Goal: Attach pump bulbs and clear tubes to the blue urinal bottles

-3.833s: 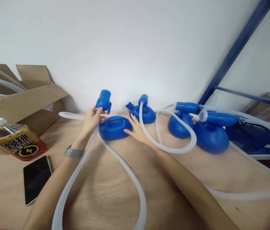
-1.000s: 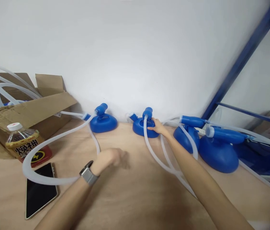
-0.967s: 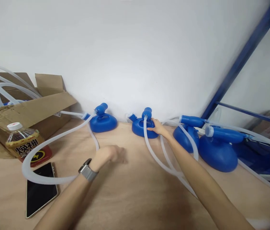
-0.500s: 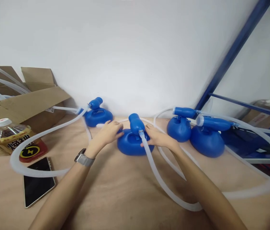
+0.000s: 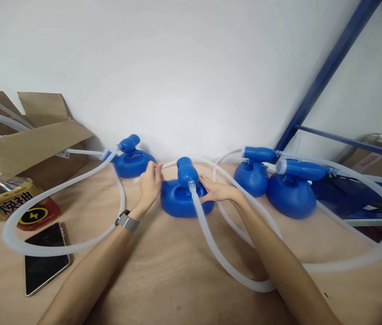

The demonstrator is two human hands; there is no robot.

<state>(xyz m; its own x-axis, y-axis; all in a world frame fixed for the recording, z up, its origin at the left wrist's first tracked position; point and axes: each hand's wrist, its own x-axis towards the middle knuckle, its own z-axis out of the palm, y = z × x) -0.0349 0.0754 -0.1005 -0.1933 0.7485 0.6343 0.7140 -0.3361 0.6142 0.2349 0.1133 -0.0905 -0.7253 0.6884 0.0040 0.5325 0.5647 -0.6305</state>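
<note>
A blue plastic urinal bottle [image 5: 174, 205] with a carrying handle stands on the table in front of me. Its angled blue neck piece [image 5: 187, 170] ends in a milky flexible hose [image 5: 207, 234] that loops to the right. My right hand [image 5: 215, 189] grips the bottle's right side, behind the hose joint. Beside the bottle's left end, my left hand [image 5: 150, 184] is closed, thumb and fingertips pressed together. Whatever those fingers hold is hidden. A grey watch [image 5: 127, 220] is on my left wrist.
Another blue bottle [image 5: 133, 164] with a hose stands at the back left. Two more bottles [image 5: 291, 196] stand to the right. On the left are an open cardboard box [image 5: 42, 142] with hoses, a drink bottle [image 5: 15, 203] and a phone [image 5: 45, 266]. A blue metal frame [image 5: 326, 76] rises at the right.
My left hand has drawn its fingers in, from spread over the bottle's left end to a closed pinch. My right hand stays on the bottle. The view has shifted slightly.
</note>
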